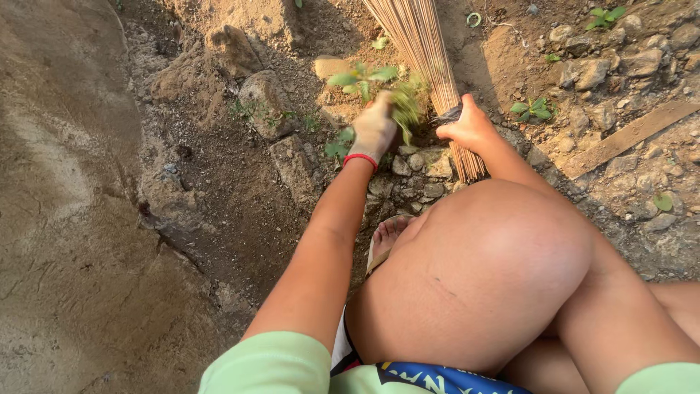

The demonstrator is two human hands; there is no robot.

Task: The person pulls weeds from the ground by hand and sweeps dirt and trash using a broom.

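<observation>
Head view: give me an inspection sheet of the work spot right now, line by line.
Surface: bare dirt ground with embedded stones, a smooth earthen slab at left.
Job's things: green weed among the stones; stick broom standing bristle-end up, bound end on the ground.
Clutter: flat wooden strip at right; small ring on the dirt; loose rocks.
Grippers: left hand, red band at the wrist, closed on the weed; right hand gripping the broom near its binding.
Cables: nothing seen.
Surroundings: the person's knee and sandalled foot; small seedlings at upper right.
</observation>
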